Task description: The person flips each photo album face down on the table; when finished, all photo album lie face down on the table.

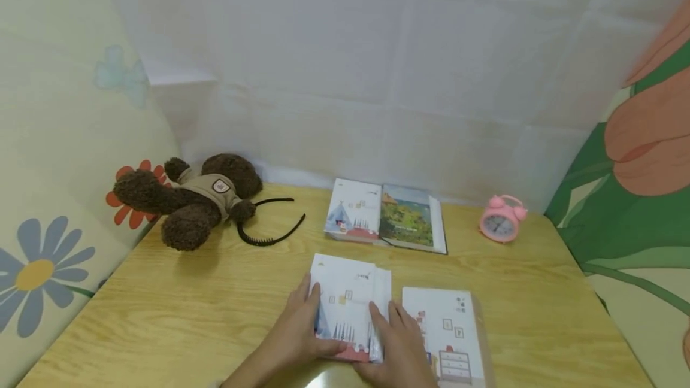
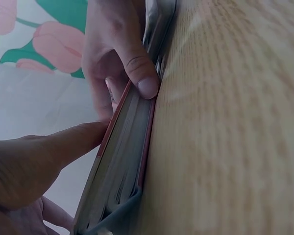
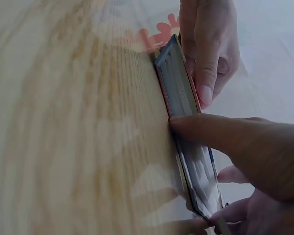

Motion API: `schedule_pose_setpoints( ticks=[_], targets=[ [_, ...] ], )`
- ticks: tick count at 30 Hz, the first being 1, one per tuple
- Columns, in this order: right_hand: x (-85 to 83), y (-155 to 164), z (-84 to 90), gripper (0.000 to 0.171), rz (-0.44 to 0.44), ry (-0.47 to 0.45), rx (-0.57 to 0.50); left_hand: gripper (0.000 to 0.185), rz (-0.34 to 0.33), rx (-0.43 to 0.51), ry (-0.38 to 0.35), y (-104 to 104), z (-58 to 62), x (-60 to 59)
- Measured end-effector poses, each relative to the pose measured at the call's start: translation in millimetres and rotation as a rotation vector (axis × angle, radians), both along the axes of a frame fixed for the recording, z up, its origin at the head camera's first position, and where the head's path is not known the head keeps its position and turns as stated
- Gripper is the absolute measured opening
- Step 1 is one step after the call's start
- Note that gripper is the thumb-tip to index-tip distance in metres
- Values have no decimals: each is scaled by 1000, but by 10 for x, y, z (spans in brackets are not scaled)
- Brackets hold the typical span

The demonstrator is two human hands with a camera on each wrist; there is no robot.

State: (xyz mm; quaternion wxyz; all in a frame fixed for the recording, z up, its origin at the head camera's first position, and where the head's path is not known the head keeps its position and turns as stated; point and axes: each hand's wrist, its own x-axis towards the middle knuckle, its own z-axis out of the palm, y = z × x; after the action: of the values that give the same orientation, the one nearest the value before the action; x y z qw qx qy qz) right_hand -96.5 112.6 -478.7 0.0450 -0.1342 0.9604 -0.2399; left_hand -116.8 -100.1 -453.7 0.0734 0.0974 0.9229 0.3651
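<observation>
A small stack of white picture books (image 1: 349, 292) lies on the wooden table (image 1: 188, 316) near its front edge. My left hand (image 1: 309, 322) grips the stack's left side, fingers on the cover and thumb at the near edge. My right hand (image 1: 396, 334) grips its right side the same way. In the left wrist view the left thumb (image 2: 68, 144) touches the book's red-edged cover (image 2: 122, 156), and the right hand (image 2: 122, 49) presses its thumb on the page edge. The right wrist view has the right thumb (image 3: 210, 131) across the book's edge (image 3: 179, 93), with the left hand (image 3: 206, 44) beyond.
Another white book (image 1: 447, 328) lies just right of the stack. Two books (image 1: 385, 214) sit side by side further back. A brown teddy bear (image 1: 188, 196) and a black headband (image 1: 269, 229) are at the back left, a pink alarm clock (image 1: 501, 218) at the back right.
</observation>
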Motion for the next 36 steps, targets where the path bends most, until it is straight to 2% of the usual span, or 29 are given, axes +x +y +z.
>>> schedule_pose_setpoints(
  ticks=[5, 12, 22, 27, 31, 36],
  targets=[
    [3, -46, 13, 95, -63, -16, -52, 126, -3, -10, 14, -5, 0, 1],
    [8, -61, 21, 97, -68, 3, -109, 124, -7, -17, 11, -60, 5, -21],
    [-22, -112, 114, 107, -166, 24, -45, 123, 3, -9, -6, -89, 11, -39],
    [-27, -97, 113, 107, -163, 21, -123, 123, -1, -11, -13, -90, 4, -42],
    [-36, -84, 107, 107, -194, -12, -186, 124, -11, -9, 0, -100, -7, -60],
    [-61, -81, 117, 109, -212, -97, -228, 122, -21, -5, 7, -114, -33, -79]
  ],
)
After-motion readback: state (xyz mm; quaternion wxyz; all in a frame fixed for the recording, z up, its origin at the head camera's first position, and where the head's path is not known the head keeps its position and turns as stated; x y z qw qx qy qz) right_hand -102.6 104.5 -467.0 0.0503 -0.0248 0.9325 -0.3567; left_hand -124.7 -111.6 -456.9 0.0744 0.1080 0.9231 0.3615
